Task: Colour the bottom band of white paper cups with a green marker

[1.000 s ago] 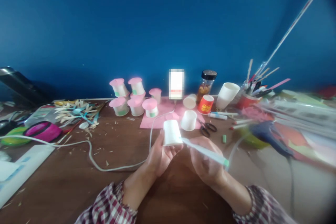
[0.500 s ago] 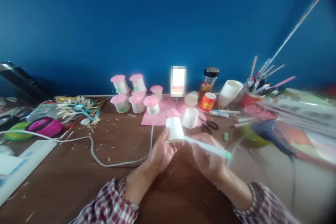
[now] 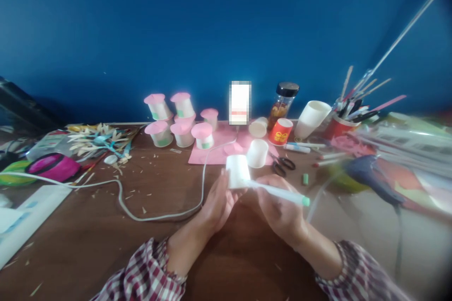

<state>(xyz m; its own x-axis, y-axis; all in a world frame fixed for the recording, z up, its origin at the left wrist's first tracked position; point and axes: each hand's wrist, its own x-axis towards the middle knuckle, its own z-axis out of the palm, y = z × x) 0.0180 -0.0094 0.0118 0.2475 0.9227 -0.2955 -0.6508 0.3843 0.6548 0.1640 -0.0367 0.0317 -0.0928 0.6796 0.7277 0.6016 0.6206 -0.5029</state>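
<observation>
My left hand (image 3: pixel 219 200) is closed round the lower left side of a white paper cup (image 3: pixel 237 171), held above the brown table. In my right hand (image 3: pixel 280 211) is a white marker pen (image 3: pixel 286 193) with a green end; its tip meets the cup's lower right side. A small green pen cap (image 3: pixel 305 178) lies on the table to the right. Just behind the held cup stands another white paper cup (image 3: pixel 257 153), beside black-handled scissors (image 3: pixel 282 164). Several white cups with pink paper tops and green patches, such as the front one (image 3: pixel 202 135), stand back left, some stacked.
Pink paper (image 3: pixel 197 155) lies under the cups. A white cable (image 3: pixel 148 219) crosses the table on the left. Behind stand a red paper cup (image 3: pixel 281 132), a lidded jar (image 3: pixel 282 103) and a red pen holder (image 3: pixel 339 129). A blurred pile (image 3: pixel 416 164) fills the right side.
The view has shifted slightly. The held cup and my hands stay close together, and the marker's tip remains at the cup's lower right side.
</observation>
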